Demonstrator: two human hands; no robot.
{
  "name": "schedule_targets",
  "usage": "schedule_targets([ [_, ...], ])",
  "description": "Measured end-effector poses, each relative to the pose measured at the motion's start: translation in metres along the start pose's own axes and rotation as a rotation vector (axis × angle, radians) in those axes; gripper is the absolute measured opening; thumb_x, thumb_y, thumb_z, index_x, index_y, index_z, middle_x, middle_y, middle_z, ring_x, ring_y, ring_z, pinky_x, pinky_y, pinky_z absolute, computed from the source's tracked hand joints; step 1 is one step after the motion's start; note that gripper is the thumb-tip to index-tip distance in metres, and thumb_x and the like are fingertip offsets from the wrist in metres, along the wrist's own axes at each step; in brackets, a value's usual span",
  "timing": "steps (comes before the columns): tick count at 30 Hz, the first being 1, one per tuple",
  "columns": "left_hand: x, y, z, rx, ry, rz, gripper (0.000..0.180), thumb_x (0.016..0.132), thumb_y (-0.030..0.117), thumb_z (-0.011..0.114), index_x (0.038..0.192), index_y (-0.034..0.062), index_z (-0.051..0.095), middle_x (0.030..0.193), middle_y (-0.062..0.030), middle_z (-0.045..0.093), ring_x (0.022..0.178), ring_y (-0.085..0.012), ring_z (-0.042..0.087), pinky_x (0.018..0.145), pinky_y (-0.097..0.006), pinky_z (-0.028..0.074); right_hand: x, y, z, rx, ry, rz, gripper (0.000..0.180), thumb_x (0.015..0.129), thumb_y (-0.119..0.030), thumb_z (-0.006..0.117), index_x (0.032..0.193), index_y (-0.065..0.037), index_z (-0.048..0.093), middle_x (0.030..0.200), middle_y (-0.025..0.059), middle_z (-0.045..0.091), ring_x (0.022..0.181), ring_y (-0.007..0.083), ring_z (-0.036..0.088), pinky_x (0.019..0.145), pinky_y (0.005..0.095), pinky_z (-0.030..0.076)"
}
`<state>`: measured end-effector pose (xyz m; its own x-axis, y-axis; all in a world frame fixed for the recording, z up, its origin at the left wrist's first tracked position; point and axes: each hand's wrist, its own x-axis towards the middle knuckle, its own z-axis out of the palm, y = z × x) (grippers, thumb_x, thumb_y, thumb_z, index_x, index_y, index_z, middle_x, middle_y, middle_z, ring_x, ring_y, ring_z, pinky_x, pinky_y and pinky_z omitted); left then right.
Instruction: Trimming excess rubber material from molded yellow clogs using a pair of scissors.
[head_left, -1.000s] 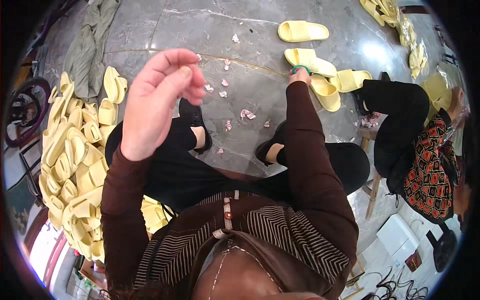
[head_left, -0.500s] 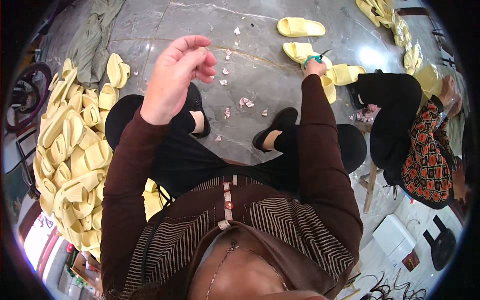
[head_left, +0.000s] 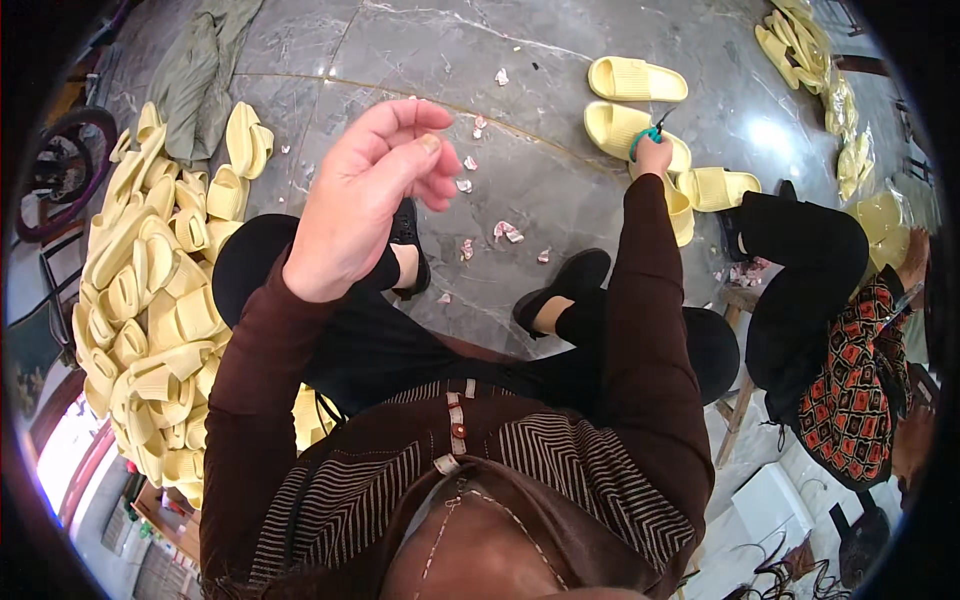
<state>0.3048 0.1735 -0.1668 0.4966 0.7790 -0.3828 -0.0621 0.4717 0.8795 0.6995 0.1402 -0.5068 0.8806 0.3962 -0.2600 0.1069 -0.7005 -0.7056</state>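
Note:
My left hand point(head_left: 370, 190) is raised in front of me over my knees, fingers loosely curled, thumb near the index tip, with nothing visible in it. My right arm is stretched forward and my right hand point(head_left: 655, 158) grips green-handled scissors point(head_left: 643, 133). That hand hovers right over a pale yellow slipper point(head_left: 615, 125) lying on the grey marble floor point(head_left: 420, 60). Another yellow slipper point(head_left: 637, 80) lies just beyond it, and two more point(head_left: 715, 187) sit to the right of my wrist.
A big heap of yellow slippers point(head_left: 150, 300) fills the floor on my left, next to a green cloth point(head_left: 200, 70). Small pink-white scraps point(head_left: 508, 232) dot the floor ahead. Another person point(head_left: 850, 400) in a red-black patterned top sits on my right. More slippers point(head_left: 810, 50) lie far right.
My right hand with the scissors has reached further out over the slippers. My left hand stays raised, its fingers curling in a little more.

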Motion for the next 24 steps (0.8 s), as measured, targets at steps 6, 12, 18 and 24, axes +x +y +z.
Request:
schedule_targets([
  [6, 0.002, -0.028, 0.004, -0.024, 0.055, 0.046, 0.026, 0.083, 0.014, 0.049, 0.103, -0.0013, 0.046, 0.085, -0.0071, 0.055, 0.072, -0.0123, 0.054, 0.061, -0.024, 0.044, -0.09, -0.059, -0.011, -0.124, 0.178, -0.415, 0.033, 0.067, -0.016, 0.06, 0.096, 0.0, 0.054, 0.085, 0.0195, 0.059, 0.079, 0.0315, 0.058, 0.071, 0.037, 0.044],
  [12, 0.028, -0.083, -0.002, 0.146, 0.152, 0.048, 0.03, 0.08, 0.016, 0.051, 0.104, -0.0017, 0.047, 0.087, -0.0081, 0.055, 0.075, -0.0129, 0.053, 0.062, -0.023, 0.043, -0.182, -0.081, -0.051, -0.16, -0.146, -0.523, 0.047, 0.065, -0.029, 0.068, 0.104, -0.006, 0.053, 0.085, 0.015, 0.06, 0.081, 0.0286, 0.058, 0.072, 0.036, 0.044],
  [18, 0.068, -0.161, -0.041, 0.758, 0.121, 0.064, 0.033, 0.076, 0.017, 0.051, 0.104, -0.0006, 0.052, 0.094, -0.0074, 0.057, 0.084, -0.015, 0.053, 0.073, -0.027, 0.043, -0.24, -0.093, -0.088, -0.177, -0.398, -0.59, 0.052, 0.059, -0.031, 0.075, 0.099, -0.006, 0.054, 0.083, 0.0142, 0.06, 0.076, 0.0272, 0.059, 0.068, 0.0346, 0.045],
  [24, 0.058, -0.189, -0.036, 0.663, -0.176, 0.081, 0.033, 0.072, 0.019, 0.052, 0.098, -0.0009, 0.057, 0.091, -0.0125, 0.06, 0.084, -0.0199, 0.057, 0.075, -0.03, 0.044, -0.264, -0.104, -0.113, 0.073, -0.545, -0.676, 0.05, 0.061, -0.023, 0.075, 0.103, -0.006, 0.052, 0.075, 0.0042, 0.055, 0.07, 0.0126, 0.052, 0.063, 0.0263, 0.043],
])
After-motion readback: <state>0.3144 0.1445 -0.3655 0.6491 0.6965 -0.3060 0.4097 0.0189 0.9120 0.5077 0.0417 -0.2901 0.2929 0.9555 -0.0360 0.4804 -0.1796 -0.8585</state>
